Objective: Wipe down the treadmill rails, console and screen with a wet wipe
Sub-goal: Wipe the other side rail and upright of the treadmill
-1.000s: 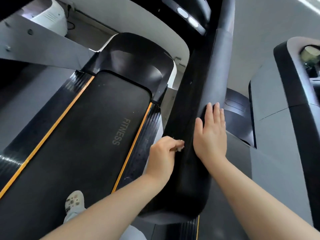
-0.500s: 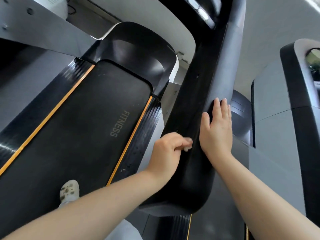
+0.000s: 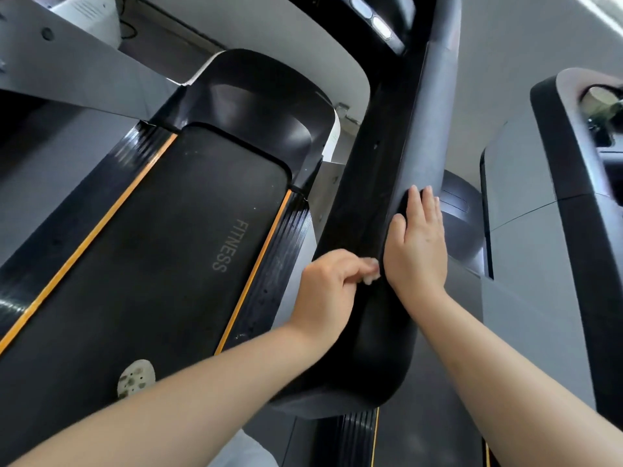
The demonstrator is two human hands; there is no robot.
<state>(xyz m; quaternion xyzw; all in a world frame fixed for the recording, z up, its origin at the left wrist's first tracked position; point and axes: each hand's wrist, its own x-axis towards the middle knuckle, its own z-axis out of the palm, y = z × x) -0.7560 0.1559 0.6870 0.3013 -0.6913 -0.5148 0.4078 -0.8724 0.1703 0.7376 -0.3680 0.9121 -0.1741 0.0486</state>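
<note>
While the left hand (image 3: 328,288) pinches the wet wipe (image 3: 371,272) against the rail (image 3: 377,203), the right hand (image 3: 418,244) lies flat beside it.

Beyond the hands, a pale grey wall (image 3: 526,38) fills the upper right, evenly lit. Right of the right hand stands a second machine (image 3: 553,203), grey-panelled with black trim. Far up and left of the left hand sits a white box (image 3: 87,11) with a dark cable beside it. Grey floor (image 3: 50,183) lies left of the left hand.
</note>
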